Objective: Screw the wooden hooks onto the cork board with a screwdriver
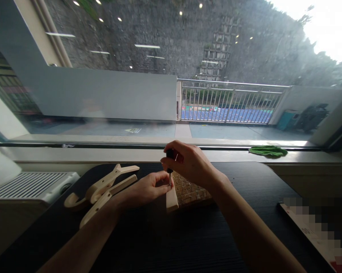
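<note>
My right hand (191, 163) grips a small screwdriver (170, 158) by its dark handle, shaft pointing down onto a pale wooden frame piece (172, 200). My left hand (149, 187) steadies that wooden edge, its fingertips beside the screwdriver's tip. Attached to the frame is a woven lattice panel (189, 191), lying flat on the dark table (165, 242). Two curved wooden legs (102, 191) with small holes lie to the left of my left hand.
A white appliance with a slatted top (31, 185) stands at the left. A green cloth (268, 151) rests on the window sill at the right. A box edge (307, 229) lies at the table's right. A large window fills the view ahead.
</note>
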### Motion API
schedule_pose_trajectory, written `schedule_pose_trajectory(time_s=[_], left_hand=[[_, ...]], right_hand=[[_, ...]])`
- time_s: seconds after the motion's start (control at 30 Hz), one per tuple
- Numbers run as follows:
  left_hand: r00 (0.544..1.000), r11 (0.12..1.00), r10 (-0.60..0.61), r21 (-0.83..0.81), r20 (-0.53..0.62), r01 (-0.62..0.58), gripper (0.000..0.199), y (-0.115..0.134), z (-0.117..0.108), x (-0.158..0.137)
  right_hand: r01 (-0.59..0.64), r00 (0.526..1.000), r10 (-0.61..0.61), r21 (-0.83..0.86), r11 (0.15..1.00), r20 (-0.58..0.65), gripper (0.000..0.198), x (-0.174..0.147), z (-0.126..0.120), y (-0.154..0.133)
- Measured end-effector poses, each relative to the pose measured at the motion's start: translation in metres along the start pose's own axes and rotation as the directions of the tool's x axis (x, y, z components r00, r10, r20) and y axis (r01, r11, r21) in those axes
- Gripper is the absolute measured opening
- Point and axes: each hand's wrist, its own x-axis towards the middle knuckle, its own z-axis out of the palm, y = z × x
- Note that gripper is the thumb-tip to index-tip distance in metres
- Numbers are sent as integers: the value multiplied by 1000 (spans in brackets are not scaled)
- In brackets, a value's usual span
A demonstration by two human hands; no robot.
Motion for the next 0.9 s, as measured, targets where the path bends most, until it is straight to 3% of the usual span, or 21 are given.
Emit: schedule_pose_trajectory(time_s=[0.5,0.7,0.9], left_hand=[[1000,1000,-3,-6,6,3,20,-7,1,1],[1000,1000,-21,-7,9,22,22,-5,1,0],[1000,1000,-4,10,3,4,21,-4,0,1]], right_hand=[[31,999,-31,5,1000,17,32,-1,5,-6],[73,993,-75,26,997,90,41,-4,-3,-6],[65,997,-64,0,998,46,33,-2,-1,-1]])
